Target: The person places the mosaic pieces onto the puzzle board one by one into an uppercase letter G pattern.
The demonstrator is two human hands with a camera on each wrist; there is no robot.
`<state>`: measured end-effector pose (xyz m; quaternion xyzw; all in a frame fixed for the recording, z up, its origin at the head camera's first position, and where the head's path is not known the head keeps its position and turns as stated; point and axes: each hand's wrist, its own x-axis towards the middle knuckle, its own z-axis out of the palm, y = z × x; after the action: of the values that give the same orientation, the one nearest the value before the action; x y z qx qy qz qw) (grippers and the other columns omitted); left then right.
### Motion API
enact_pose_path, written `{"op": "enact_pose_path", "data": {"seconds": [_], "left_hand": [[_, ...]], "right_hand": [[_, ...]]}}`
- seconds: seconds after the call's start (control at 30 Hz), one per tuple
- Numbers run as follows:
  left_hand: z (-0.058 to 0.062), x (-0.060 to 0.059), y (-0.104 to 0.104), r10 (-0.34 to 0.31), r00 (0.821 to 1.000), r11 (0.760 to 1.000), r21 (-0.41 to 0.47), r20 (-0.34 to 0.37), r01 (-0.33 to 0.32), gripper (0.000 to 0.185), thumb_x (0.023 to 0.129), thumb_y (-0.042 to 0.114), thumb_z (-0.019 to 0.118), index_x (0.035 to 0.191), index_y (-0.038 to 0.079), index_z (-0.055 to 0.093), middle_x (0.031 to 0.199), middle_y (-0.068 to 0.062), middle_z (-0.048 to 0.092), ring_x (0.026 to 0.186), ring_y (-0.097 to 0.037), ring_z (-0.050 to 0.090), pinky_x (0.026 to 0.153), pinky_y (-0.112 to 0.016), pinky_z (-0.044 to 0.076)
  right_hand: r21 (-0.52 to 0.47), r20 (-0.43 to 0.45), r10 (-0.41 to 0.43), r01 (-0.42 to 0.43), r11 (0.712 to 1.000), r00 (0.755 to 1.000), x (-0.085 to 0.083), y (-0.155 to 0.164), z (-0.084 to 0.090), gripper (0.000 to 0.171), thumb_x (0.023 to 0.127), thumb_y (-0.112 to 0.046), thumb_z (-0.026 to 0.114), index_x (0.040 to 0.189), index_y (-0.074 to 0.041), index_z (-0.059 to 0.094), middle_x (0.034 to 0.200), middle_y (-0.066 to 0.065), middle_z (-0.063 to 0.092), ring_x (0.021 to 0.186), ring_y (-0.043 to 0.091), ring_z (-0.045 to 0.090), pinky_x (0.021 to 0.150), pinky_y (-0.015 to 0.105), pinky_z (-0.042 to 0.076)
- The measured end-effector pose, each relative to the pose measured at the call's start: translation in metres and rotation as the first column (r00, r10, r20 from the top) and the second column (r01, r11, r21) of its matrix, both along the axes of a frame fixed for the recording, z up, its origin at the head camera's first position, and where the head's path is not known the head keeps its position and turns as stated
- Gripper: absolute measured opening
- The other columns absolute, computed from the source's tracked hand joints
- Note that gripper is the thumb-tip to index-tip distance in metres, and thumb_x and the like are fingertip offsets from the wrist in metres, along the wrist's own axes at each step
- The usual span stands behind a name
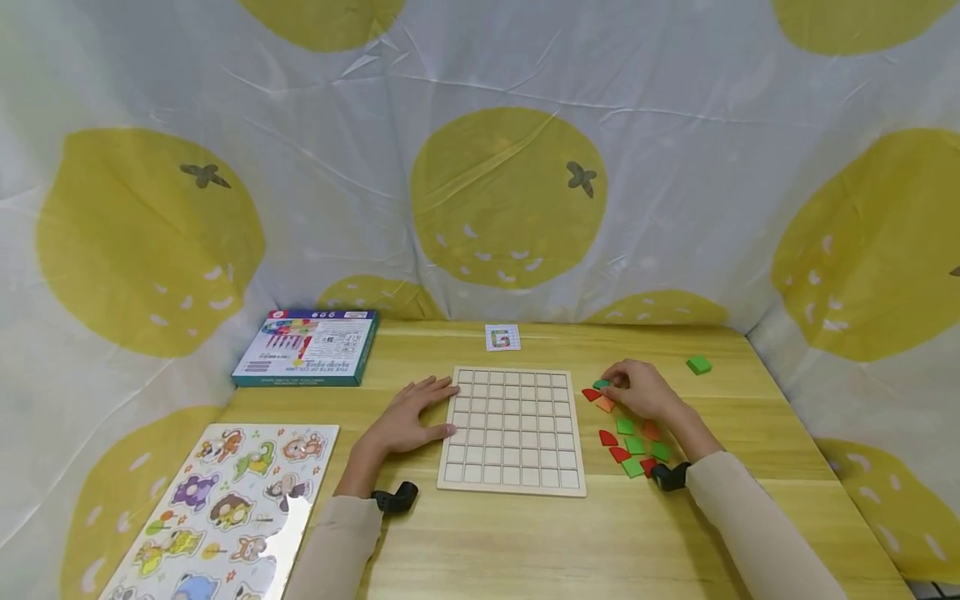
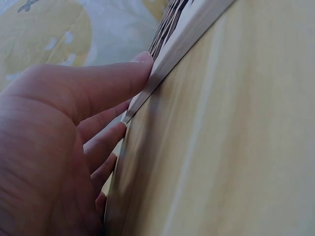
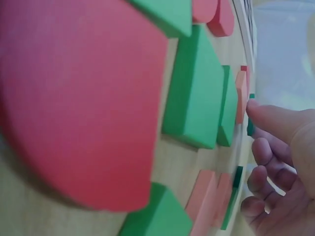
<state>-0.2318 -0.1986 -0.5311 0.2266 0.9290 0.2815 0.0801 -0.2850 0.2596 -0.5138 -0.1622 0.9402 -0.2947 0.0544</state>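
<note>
A square wooden grid board (image 1: 512, 488) lies mid-table, its small cells bare. My left hand (image 1: 408, 417) rests at the board's left edge, fingers spread and fairly straight; in the left wrist view the thumb (image 2: 113, 86) touches the board's rim (image 2: 170, 64). To the right of the board my right hand (image 1: 641, 390) pinches a small dark green tile (image 1: 602, 384) between thumb and forefinger, low over the table. Close below it lie a red quarter-round tile (image 1: 591, 395) and an orange tile (image 1: 604, 404). Several green tiles (image 1: 634, 445) and red tiles (image 1: 607, 438) are scattered nearer my right wrist.
Behind the board lies a small pattern card (image 1: 502, 337). A lone green block (image 1: 699, 365) sits at the back right. On the left are a flat box (image 1: 303, 350) and an animal puzzle board (image 1: 225, 508). Lemon-printed cloth (image 1: 510, 200) hangs around the table.
</note>
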Motion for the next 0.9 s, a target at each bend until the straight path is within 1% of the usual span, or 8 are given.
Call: {"op": "enact_pose_path", "data": {"seconds": [0.17, 0.3, 0.4, 0.57, 0.67, 0.8, 0.9], "left_hand": [[0.003, 0.0, 0.001, 0.011, 1.0, 1.0, 0.013, 0.008, -0.011, 0.072, 0.093, 0.048, 0.071, 0.157, 0.026, 0.046, 0.168, 0.0, 0.035, 0.16, -0.032, 0.019, 0.13, -0.059, 0.008], [0.004, 0.001, 0.001, 0.022, 0.999, 0.999, 0.026, 0.033, -0.023, 0.074, 0.092, 0.048, 0.073, 0.157, 0.027, 0.046, 0.168, 0.001, 0.035, 0.16, -0.033, 0.018, 0.129, -0.061, 0.008], [0.003, 0.002, 0.0, 0.03, 0.998, 0.999, 0.019, 0.051, -0.031, 0.074, 0.091, 0.049, 0.073, 0.157, 0.03, 0.045, 0.169, 0.004, 0.033, 0.161, -0.031, 0.017, 0.13, -0.06, 0.007], [0.003, 0.001, -0.002, 0.022, 0.999, 0.999, 0.036, 0.033, -0.024, 0.074, 0.09, 0.049, 0.075, 0.156, 0.028, 0.048, 0.167, 0.001, 0.036, 0.16, -0.033, 0.019, 0.13, -0.06, 0.008], [0.004, 0.0, -0.003, 0.017, 0.999, 0.999, 0.042, 0.028, -0.018, 0.074, 0.09, 0.048, 0.075, 0.156, 0.027, 0.048, 0.167, 0.001, 0.037, 0.16, -0.033, 0.02, 0.13, -0.059, 0.007], [0.001, 0.0, -0.002, 0.015, 0.999, 0.999, 0.036, 0.033, -0.016, 0.074, 0.09, 0.049, 0.075, 0.156, 0.027, 0.048, 0.167, 0.001, 0.036, 0.16, -0.034, 0.019, 0.13, -0.059, 0.008], [0.0, 0.0, -0.002, 0.019, 0.999, 0.999, 0.038, 0.043, -0.021, 0.075, 0.09, 0.05, 0.075, 0.156, 0.028, 0.048, 0.167, 0.002, 0.036, 0.16, -0.033, 0.019, 0.13, -0.059, 0.008]], "right_hand": [[-0.036, 0.002, -0.027, 0.027, 0.999, 1.0, 0.0, -0.006, 0.005, 0.025, 0.096, -0.022, 0.073, 0.113, -0.003, 0.074, 0.092, 0.005, 0.064, 0.078, 0.019, 0.053, 0.072, 0.031, 0.048], [-0.046, -0.009, -0.033, 0.032, 0.998, 0.999, 0.0, -0.016, 0.009, 0.028, 0.096, -0.025, 0.075, 0.114, -0.005, 0.075, 0.092, 0.004, 0.065, 0.071, 0.017, 0.051, 0.064, 0.028, 0.046], [-0.052, -0.011, -0.027, 0.027, 0.998, 1.0, 0.0, -0.026, 0.01, 0.026, 0.095, -0.027, 0.075, 0.113, -0.008, 0.076, 0.09, 0.002, 0.063, 0.067, 0.016, 0.048, 0.057, 0.026, 0.042], [-0.09, 0.005, 0.001, 0.0, 0.996, 1.0, 0.001, -0.051, 0.017, 0.024, 0.096, -0.027, 0.074, 0.112, -0.009, 0.075, 0.091, 0.003, 0.06, 0.063, 0.017, 0.046, 0.051, 0.026, 0.039], [-0.101, 0.01, 0.013, -0.012, 0.995, 1.0, 0.0, -0.067, 0.02, 0.024, 0.096, -0.028, 0.075, 0.112, -0.011, 0.075, 0.091, 0.003, 0.06, 0.065, 0.018, 0.045, 0.053, 0.026, 0.038], [-0.117, 0.006, 0.035, -0.034, 0.993, 0.999, -0.001, -0.087, 0.021, 0.023, 0.095, -0.03, 0.076, 0.111, -0.013, 0.077, 0.089, 0.001, 0.061, 0.071, 0.019, 0.045, 0.058, 0.027, 0.037], [-0.147, 0.013, 0.056, -0.053, 0.988, 0.998, -0.001, -0.1, 0.019, 0.023, 0.094, -0.028, 0.077, 0.111, -0.013, 0.077, 0.088, 0.001, 0.06, 0.07, 0.019, 0.044, 0.058, 0.027, 0.035]]}}
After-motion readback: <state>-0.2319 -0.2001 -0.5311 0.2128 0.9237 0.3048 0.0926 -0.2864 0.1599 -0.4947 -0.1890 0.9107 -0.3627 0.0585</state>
